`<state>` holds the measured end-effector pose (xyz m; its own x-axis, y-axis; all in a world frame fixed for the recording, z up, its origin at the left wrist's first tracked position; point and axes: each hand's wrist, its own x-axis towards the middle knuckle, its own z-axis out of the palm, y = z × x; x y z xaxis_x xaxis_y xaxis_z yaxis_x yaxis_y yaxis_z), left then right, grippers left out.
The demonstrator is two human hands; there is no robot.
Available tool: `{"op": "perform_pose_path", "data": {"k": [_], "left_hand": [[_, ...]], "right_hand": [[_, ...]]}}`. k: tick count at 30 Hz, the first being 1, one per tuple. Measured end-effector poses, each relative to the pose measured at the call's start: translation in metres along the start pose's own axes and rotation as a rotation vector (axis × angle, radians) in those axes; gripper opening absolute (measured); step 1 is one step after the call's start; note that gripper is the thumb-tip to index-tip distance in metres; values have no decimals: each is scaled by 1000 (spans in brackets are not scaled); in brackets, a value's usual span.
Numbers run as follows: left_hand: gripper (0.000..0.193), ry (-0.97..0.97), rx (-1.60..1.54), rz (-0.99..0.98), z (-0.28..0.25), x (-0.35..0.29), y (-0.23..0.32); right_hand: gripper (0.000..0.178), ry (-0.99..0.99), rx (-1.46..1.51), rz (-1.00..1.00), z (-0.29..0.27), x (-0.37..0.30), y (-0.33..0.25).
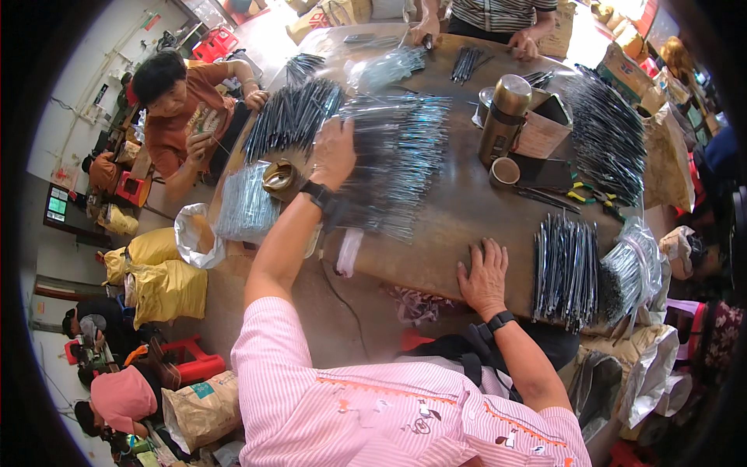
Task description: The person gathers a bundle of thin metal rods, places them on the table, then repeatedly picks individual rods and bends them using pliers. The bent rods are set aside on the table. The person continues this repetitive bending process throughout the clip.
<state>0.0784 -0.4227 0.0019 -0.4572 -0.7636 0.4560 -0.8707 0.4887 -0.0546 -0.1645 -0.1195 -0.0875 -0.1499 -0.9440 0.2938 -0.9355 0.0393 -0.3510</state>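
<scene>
Closest to me I see a pink striped shirt (350,412), and then the right hand (484,276), lying palm down on the near edge of the brown table (475,210) with its fingers spread apart and nothing in them. To the right of it, well apart, sits a bundle of thin black sticks (566,268), and beside that is a clear bag (634,261). Farther in, I see the left hand (333,152) reaching over the left side of the wide middle pile of thin dark sticks (397,159), which has shiny, see-through wrap on it. The fingers touch that side, but they are blurry, so I can't tell if they pinch anything. Near that wrist is a gold-colored can (280,177), next to some clear sleeves (247,204). Past the left hand lies another dark pile (292,117). Over to the right I see a paper cup (504,171) and a tall brown flask (504,117). A person in an orange shirt (204,117) sits at the left side, and a person in a striped top (498,15) is at the far edge.
</scene>
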Motion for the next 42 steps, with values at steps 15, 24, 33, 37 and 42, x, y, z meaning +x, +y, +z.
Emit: {"op": "perform_pose_path", "data": {"k": [15, 24, 33, 37, 42], "left_hand": [[76, -260, -261, -8, 48, 59, 56], [68, -255, -295, 26, 48, 54, 60], [66, -243, -318, 43, 45, 51, 64], [69, -228, -347, 46, 46, 52, 63], [75, -147, -333, 56, 31, 48, 66]], "right_hand": [[47, -22, -13, -11, -1, 2, 0], [47, -39, -14, -2, -1, 3, -1], [49, -35, -10, -5, 1, 1, 1], [48, -48, -33, 6, 1, 0, 1], [47, -2, -6, -21, 2, -1, 0]]}}
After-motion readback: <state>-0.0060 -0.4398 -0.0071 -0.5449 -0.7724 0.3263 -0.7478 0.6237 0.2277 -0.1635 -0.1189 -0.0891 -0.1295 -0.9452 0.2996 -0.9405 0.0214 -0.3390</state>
